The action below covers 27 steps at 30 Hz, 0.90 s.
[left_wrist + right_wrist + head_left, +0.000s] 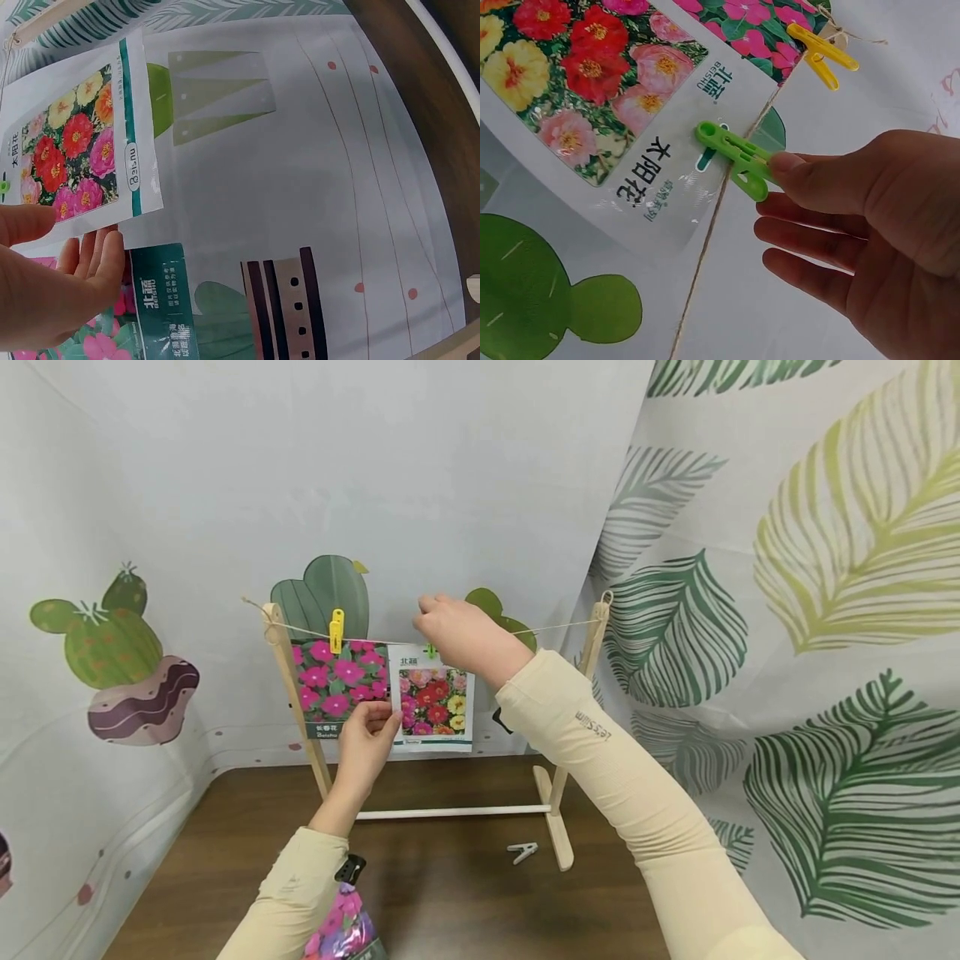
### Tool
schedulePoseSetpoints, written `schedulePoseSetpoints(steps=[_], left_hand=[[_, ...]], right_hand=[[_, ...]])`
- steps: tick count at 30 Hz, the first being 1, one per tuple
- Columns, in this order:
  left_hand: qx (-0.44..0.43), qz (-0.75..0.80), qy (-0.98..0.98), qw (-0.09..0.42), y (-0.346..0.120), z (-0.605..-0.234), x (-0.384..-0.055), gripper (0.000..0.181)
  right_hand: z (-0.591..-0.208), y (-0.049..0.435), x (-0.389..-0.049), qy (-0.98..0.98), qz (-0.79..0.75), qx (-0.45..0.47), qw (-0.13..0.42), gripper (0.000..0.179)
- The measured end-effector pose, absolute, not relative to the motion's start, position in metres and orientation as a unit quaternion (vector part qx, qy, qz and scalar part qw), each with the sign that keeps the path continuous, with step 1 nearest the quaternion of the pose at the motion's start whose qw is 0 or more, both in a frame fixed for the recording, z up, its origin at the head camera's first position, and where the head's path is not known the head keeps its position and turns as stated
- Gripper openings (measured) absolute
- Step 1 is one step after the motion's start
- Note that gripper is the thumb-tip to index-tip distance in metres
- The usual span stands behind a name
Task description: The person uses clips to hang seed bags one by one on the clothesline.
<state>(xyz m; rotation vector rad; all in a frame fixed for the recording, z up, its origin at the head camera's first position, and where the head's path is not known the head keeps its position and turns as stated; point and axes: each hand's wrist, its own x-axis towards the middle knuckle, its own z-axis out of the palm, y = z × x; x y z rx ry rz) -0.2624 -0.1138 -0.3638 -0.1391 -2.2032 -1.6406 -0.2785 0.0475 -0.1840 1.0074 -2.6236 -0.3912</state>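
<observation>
Center: the right hand (467,633) pinches the green clothespin (739,159) fastening the portulaca packet (432,702) to twine (698,268); the left hand (367,739), nearly closed, pinches the packet's left edge, presumably for steadiness.

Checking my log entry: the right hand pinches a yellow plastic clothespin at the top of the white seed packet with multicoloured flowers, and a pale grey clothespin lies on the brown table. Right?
No: the right hand pinches a green plastic clothespin, not yellow, at the white seed packet's top, as the right wrist view shows. The rest is right.
</observation>
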Motion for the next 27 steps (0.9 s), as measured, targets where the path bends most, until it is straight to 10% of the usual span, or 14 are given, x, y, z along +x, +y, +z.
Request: schedulePoseSetpoints(steps=[27], left_hand=[[-0.038,-0.606,-0.759,0.235,-0.127,-0.364,-0.243,0.024]], right_hand=[[-0.214,0.089,-0.265,-0.871,0.016,0.398,0.287,0.024]])
